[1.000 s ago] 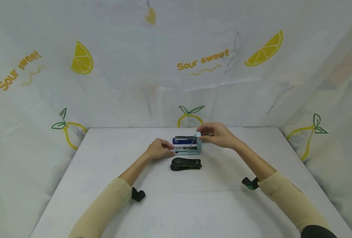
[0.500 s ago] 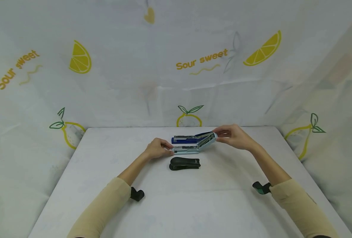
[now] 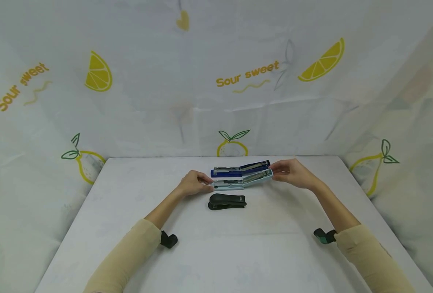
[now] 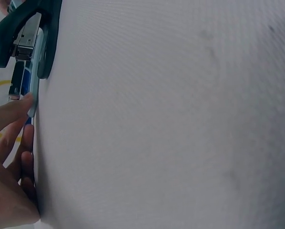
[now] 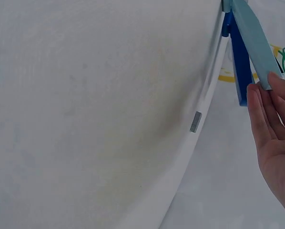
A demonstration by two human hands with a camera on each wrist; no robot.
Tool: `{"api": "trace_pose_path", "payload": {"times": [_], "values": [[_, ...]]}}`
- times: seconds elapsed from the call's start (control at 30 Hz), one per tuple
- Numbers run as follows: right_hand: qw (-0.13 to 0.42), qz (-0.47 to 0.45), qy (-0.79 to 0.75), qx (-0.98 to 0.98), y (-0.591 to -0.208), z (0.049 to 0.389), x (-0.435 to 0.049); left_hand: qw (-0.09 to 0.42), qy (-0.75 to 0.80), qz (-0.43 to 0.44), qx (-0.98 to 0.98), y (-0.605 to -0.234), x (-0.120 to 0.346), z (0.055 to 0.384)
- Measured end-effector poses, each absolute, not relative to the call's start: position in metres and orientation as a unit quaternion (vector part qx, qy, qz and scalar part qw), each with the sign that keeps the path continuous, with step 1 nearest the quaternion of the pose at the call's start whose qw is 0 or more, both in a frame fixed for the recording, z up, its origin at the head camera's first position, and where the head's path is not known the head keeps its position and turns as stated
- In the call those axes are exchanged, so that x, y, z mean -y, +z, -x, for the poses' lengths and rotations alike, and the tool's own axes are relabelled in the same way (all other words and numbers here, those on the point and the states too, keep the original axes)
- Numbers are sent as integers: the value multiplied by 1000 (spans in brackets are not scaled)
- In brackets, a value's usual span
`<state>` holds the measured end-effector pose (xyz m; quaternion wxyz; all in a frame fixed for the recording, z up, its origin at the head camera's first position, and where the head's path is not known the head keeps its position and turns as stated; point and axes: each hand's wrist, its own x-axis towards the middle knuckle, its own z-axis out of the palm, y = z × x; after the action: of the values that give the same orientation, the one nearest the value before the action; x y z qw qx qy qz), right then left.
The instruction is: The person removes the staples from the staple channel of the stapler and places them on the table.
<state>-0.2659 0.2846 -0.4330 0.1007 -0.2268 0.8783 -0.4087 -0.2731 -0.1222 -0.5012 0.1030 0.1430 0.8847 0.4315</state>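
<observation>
In the head view a light blue stapler [image 3: 229,187] lies folded wide on the table, its top arm [image 3: 257,177] swung out to the right and tilted up. My left hand [image 3: 194,183] pinches the left end of its base. At the other end, my right hand [image 3: 294,173] holds the tip of the arm between thumb and fingers. Directly behind lies a dark blue stapler [image 3: 226,174], likewise folded wide, its arm raised at the right. A dark green stapler [image 3: 226,202], folded together, rests in front; it also shows in the left wrist view.
The white table [image 3: 216,252] ends just behind the staplers, against a white cloth backdrop [image 3: 147,122] with lemon prints. A small grey piece [image 5: 196,122] sits near the table's edge in the right wrist view.
My right hand has moved right and then down, swinging the light blue stapler's arm from upright to a low slant. The dark blue stapler's raised arm has come into sight. My left hand stays put.
</observation>
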Motion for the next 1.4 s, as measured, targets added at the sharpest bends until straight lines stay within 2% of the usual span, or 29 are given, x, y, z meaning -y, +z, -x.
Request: {"api": "trace_pose_path", "payload": {"times": [0.63,1.03,1.4], "values": [[106,219,-410,-879,-452,263,-287,95,445,-151,-878,-506,125,275],[102,215,-405,-883,-448,260,-286,98,454,-156,-872,-505,125,275],[68,205,-395,-893,-436,260,-287,108,499,-134,-849,-505,127,272]]}}
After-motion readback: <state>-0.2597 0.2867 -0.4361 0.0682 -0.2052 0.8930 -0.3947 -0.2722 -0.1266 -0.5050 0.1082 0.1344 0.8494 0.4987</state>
